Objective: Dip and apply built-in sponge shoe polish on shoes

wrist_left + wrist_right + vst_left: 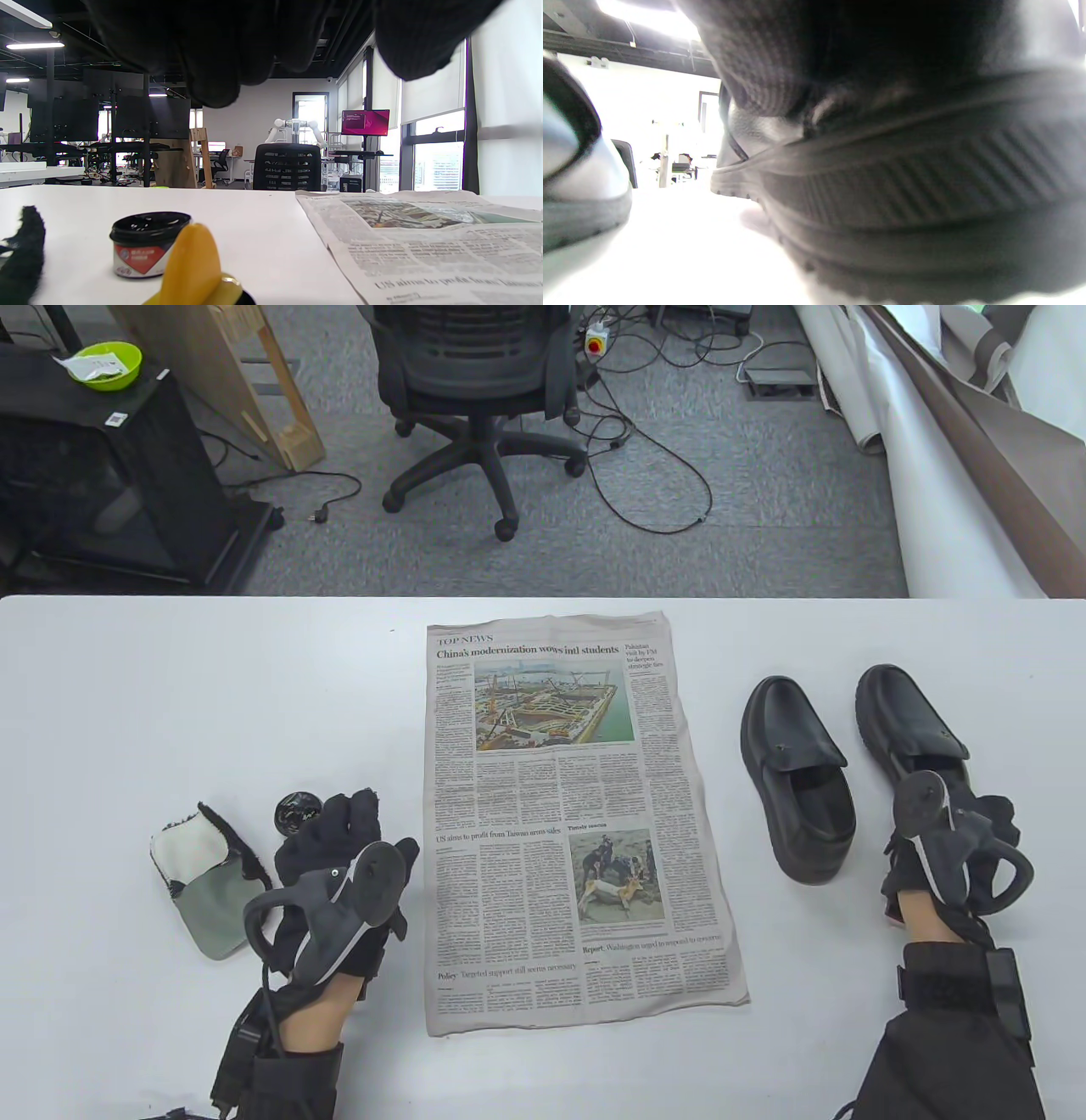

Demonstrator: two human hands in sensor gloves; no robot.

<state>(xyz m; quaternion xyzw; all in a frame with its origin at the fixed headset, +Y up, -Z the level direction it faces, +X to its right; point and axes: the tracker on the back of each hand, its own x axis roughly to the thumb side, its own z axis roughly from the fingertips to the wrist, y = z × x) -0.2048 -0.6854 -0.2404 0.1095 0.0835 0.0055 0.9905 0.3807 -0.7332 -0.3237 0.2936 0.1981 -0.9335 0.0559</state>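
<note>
Two black slip-on shoes stand at the right of the white table [170,712]. My right hand [984,823] grips the heel of the right shoe [908,721]; its ribbed sole [925,190] fills the right wrist view, with gloved fingers [780,63] on its upper edge. The left shoe [797,780] stands free beside it. My left hand [361,823] hovers with relaxed fingers just right of the open black polish jar [297,812]. In the left wrist view a yellow sponge on a black cap [193,267] sits below the fingers, in front of the jar [146,243]; I cannot tell if the hand touches it.
A newspaper [577,831] lies spread flat at the table's middle. A grey and white fleece mitt [199,886] lies left of my left hand. An office chair [484,381] and cables are on the floor beyond the far edge.
</note>
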